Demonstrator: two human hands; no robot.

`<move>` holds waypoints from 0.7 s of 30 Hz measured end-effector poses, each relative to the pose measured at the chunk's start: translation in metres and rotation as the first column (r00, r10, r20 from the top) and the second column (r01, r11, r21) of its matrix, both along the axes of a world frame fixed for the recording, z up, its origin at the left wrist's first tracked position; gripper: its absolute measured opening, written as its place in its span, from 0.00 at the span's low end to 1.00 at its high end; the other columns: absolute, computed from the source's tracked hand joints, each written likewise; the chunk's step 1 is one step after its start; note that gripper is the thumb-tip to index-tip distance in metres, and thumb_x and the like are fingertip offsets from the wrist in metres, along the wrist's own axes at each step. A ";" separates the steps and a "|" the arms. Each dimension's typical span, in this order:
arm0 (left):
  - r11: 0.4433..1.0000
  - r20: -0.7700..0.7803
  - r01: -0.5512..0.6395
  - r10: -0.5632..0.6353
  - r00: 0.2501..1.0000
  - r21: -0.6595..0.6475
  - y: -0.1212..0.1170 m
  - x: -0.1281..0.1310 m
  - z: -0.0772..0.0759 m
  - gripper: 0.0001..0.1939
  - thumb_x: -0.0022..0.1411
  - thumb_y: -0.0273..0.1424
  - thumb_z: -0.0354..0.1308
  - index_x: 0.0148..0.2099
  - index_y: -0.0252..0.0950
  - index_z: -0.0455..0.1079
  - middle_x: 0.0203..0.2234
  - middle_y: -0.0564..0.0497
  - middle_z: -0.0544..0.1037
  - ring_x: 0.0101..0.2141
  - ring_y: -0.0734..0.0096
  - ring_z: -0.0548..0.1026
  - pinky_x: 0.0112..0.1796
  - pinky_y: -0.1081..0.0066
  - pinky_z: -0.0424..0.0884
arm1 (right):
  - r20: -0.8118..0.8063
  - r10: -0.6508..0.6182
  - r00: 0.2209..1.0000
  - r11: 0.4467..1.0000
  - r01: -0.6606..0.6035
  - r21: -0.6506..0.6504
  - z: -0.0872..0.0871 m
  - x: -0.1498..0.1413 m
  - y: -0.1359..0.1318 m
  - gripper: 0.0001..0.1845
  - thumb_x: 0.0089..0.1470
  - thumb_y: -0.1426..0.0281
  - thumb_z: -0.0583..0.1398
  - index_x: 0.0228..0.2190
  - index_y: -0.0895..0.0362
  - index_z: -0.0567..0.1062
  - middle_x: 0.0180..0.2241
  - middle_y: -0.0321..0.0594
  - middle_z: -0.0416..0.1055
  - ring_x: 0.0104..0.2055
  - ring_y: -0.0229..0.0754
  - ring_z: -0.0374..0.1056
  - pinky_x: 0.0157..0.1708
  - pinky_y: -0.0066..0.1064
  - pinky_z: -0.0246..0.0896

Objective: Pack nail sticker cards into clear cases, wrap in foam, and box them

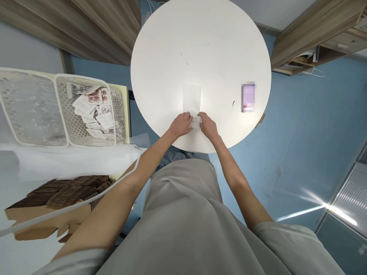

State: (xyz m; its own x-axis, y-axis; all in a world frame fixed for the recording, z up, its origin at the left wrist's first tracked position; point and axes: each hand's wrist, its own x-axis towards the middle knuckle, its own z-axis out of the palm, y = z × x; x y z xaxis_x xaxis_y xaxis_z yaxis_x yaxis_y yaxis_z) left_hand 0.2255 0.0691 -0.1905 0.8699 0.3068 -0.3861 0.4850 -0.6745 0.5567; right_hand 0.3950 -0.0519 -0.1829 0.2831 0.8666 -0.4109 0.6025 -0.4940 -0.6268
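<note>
Translucent plastic sleeve — or a folded sheet of thin film, which cannot be told apart here — is laid flat between and just beyond the two hands, its near end flanked by them. Its left edge is touched by the curled fingers of the left hand; the right edge is met by the right hand, thumb and forefinger seemingly a little apart. Whether the film is pinched by either hand cannot be told.

For such thin material, light and even pressure from both sides is advised, with the edges kept parallel so that no crease is raised; a sharp tug could skew it.

Both hands are supported near the close edge of a round white table, marked by a dark fleck to the right of the right hand. Farther right, a purple rectangular object is blurred by pixelation. Well left of the left hand, printed packets are held in a perforated white basket. Blue floor is seen beyond the table, right of the right hand — bordered by wood-grain furniture.
</note>
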 end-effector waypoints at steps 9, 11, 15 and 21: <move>0.958 -0.003 -0.239 0.241 0.970 -0.162 0.017 0.010 0.009 0.24 0.69 0.39 0.57 0.62 0.36 0.75 0.61 0.40 0.79 0.57 0.47 0.78 0.58 0.55 0.73 | -0.098 0.032 0.995 0.999 -0.036 -0.034 -0.007 0.015 0.008 0.19 0.69 0.69 0.60 0.59 0.50 0.74 0.56 0.40 0.79 0.41 0.48 0.75 0.45 0.37 0.69; 0.915 -0.047 -0.353 0.351 0.935 -0.195 0.020 0.012 0.008 0.22 0.70 0.42 0.58 0.59 0.36 0.77 0.57 0.41 0.81 0.55 0.47 0.79 0.57 0.56 0.73 | -0.136 -0.015 0.991 0.999 0.010 -0.033 -0.009 0.016 0.011 0.16 0.72 0.63 0.58 0.58 0.51 0.74 0.52 0.41 0.80 0.40 0.47 0.75 0.45 0.37 0.68; 0.775 -0.101 -0.578 0.573 0.813 -0.255 0.022 0.014 0.002 0.20 0.72 0.47 0.58 0.51 0.37 0.79 0.49 0.43 0.85 0.51 0.51 0.80 0.54 0.60 0.73 | -0.121 -0.102 0.987 0.995 0.099 -0.032 -0.014 0.013 0.022 0.18 0.75 0.57 0.54 0.54 0.53 0.75 0.53 0.45 0.79 0.39 0.44 0.73 0.46 0.36 0.69; 0.530 -0.179 -0.821 0.805 0.566 -0.214 0.017 0.018 -0.011 0.08 0.70 0.36 0.62 0.38 0.38 0.75 0.39 0.47 0.84 0.42 0.62 0.79 0.47 0.67 0.71 | -0.011 -0.221 0.975 0.967 0.217 -0.130 -0.029 0.006 0.048 0.16 0.74 0.57 0.57 0.52 0.53 0.75 0.49 0.47 0.80 0.52 0.51 0.75 0.51 0.40 0.71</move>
State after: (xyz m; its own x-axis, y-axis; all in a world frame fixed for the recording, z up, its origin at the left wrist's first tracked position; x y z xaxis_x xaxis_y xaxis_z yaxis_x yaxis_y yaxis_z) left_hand 0.2438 0.0860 -0.2015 0.2705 0.7588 -0.5925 0.7851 0.1823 0.5919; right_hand 0.4006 -0.0040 -0.2115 0.4482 0.7250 -0.5230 0.4553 -0.6886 -0.5643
